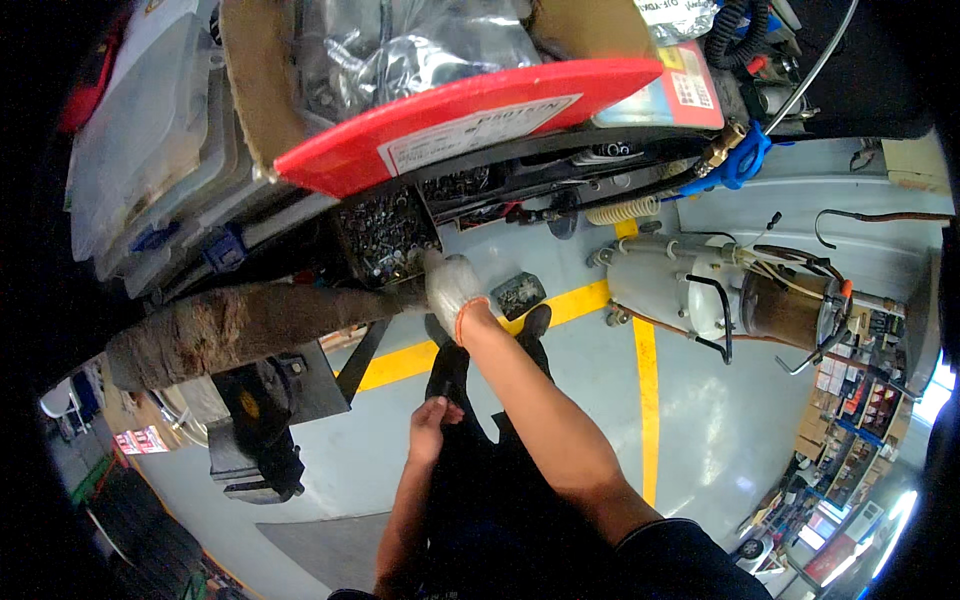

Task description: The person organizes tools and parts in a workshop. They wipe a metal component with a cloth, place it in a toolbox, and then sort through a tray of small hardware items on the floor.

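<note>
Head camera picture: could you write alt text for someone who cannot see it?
Seen from above, a person's gloved right hand reaches into a tray of small metal fasteners on a cluttered cart, while the bare left hand hangs by dark trousers. Yellow floor lines cross the grey workshop floor.

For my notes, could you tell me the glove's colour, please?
White with an orange cuff, on the right hand; head view.

Gloved right hand [452, 288] reaches forward; bare left hand [432, 422] hangs loosely curled.
</note>
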`<state>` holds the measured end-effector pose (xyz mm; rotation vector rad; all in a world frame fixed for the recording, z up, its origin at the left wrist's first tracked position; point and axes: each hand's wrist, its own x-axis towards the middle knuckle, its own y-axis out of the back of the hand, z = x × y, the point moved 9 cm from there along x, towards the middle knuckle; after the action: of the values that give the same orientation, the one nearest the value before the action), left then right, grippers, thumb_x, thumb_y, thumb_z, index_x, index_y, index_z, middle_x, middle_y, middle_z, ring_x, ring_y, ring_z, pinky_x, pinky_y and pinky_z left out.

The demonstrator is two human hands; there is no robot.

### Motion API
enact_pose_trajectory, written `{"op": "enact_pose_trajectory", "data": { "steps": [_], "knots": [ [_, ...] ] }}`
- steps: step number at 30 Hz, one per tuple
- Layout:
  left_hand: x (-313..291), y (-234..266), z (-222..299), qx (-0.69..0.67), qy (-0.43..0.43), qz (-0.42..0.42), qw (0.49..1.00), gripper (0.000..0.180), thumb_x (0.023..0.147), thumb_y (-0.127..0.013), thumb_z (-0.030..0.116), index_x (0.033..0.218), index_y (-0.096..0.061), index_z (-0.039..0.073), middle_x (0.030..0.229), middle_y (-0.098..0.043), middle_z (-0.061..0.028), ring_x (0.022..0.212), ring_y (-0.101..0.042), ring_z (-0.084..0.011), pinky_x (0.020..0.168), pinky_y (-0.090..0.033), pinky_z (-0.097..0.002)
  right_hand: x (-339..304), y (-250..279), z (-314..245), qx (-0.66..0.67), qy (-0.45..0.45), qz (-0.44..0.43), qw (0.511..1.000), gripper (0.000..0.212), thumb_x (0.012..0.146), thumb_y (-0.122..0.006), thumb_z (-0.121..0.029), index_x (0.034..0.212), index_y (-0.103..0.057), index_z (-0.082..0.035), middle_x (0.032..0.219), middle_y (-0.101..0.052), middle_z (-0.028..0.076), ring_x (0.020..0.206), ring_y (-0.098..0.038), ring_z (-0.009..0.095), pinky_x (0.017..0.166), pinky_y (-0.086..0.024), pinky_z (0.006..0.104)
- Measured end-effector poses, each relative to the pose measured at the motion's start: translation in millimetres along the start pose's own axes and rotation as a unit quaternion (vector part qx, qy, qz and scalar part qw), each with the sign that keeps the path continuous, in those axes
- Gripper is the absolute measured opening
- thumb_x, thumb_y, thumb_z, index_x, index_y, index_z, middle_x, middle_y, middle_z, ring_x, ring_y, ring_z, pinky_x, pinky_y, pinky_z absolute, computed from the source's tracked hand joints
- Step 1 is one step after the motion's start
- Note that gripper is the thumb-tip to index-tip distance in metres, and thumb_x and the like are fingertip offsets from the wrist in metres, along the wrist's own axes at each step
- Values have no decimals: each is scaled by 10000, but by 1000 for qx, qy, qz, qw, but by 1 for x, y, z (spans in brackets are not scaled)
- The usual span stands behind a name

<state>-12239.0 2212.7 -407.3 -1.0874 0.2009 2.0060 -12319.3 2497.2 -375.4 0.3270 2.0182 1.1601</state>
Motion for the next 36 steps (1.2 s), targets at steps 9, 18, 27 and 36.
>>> {"op": "enact_pose_trajectory", "data": {
  "steps": [9,18,27,36],
  "knots": [
    [6,-6,14,19,10,-17,1000,370,1111,-530,294,952,-691,2,909,-748,-107,820,-694,-185,817,-551,-326,-34,34,12,328,-77,126,933,475,1064,-553,-440,1179,-693,-1,924,-750,210,764,-699,389,704,-541,478],
    [12,-6,4,10,26,-8,1000,342,1117,-528,276,959,-690,18,906,-747,-90,809,-685,-168,797,-555,-316,-85,57,21,656,-140,-1,741,294,1047,-624,-255,1021,-708,25,873,-730,76,755,-652,129,668,-515,287],
    [18,-3,12,20,35,-8,999,375,1110,-539,337,958,-693,31,908,-749,-70,811,-681,-162,800,-544,-314,-84,9,37,715,-128,12,687,327,1046,-633,-241,1264,-627,4,1084,-723,87,899,-716,178,821,-599,326],
    [18,0,7,17,11,3,1000,367,1109,-534,299,947,-697,13,901,-746,-86,803,-673,-168,791,-541,-324,-33,44,-15,744,-143,71,649,474,1001,-689,-263,1397,-558,-38,1247,-667,90,1190,-641,209,986,-550,369]
  ]
}}
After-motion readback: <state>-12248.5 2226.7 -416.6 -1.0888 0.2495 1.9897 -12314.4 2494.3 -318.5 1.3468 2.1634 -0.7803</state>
